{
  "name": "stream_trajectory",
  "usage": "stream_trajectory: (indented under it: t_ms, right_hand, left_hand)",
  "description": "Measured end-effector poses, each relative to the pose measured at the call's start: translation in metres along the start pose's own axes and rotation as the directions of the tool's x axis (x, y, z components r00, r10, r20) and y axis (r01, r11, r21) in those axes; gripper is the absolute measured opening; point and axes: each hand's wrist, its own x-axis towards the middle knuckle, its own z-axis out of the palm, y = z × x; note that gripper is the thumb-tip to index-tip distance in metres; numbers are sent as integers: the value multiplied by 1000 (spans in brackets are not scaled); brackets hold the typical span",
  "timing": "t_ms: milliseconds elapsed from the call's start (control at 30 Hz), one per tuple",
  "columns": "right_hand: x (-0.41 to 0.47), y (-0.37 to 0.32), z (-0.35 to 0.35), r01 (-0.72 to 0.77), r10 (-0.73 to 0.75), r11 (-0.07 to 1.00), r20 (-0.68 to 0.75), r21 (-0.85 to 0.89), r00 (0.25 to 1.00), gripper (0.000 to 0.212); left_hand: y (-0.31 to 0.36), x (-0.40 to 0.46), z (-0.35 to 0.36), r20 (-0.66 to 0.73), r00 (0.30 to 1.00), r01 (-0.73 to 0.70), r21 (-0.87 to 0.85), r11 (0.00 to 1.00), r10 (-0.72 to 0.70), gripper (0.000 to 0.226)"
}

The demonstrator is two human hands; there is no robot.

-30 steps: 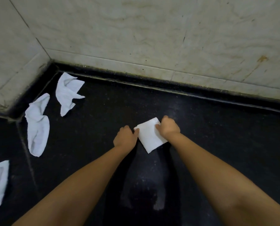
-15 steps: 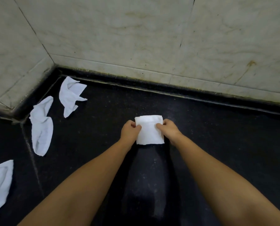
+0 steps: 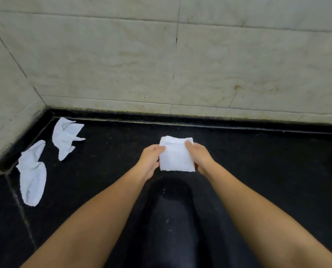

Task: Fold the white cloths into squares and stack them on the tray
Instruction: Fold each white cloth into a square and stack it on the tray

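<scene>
Folded cloth (image 3: 176,154) now squared between both hands (image 3: 151,157), fingers hidden beneath.

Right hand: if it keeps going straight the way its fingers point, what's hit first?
The folded cloth that the right hand already grips; past it, probably the left hand on the opposite edge.

Both my forearms are bare, no sleeve reaching into view. My left hand (image 3: 150,160) and right hand (image 3: 201,157) wear no gloves, rings or watch, as far as the view shows.
</scene>
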Motion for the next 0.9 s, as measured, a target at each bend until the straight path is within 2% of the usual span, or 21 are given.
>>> stream_trajectory:
  t_ms: [100, 200, 333, 467, 633, 900]
  right_hand:
    - [-28, 7, -20, 126, -141, 984, -120, -126, 983, 31]
    - [-60, 20, -40, 192, -223, 972, -260, -137, 940, 31]
    - [-107, 51, -68, 211, -272, 962, -541, -172, 796, 39]
    - [-167, 85, -103, 170, -267, 964, -739, -206, 618, 36]
    - [-238, 123, -158, 89, -222, 975, -873, -204, 434, 35]
    - [-346, 183, -274, 62, -189, 982, -954, -180, 230, 33]
  left_hand:
    - [-3, -5, 25, 129, 989, 73, -48, 996, -66, 33]
    - [-8, -18, 56, 212, 972, 87, 85, 993, -104, 38]
    - [-24, -50, 94, 309, 950, -127, 282, 951, 35, 31]
    - [-54, -94, 138, 456, 876, -333, 344, 878, 154, 28]
    - [-93, -156, 202, 632, 757, -473, 352, 808, 167, 28]
    - [-170, -251, 323, 779, 600, -660, 353, 664, 183, 38]
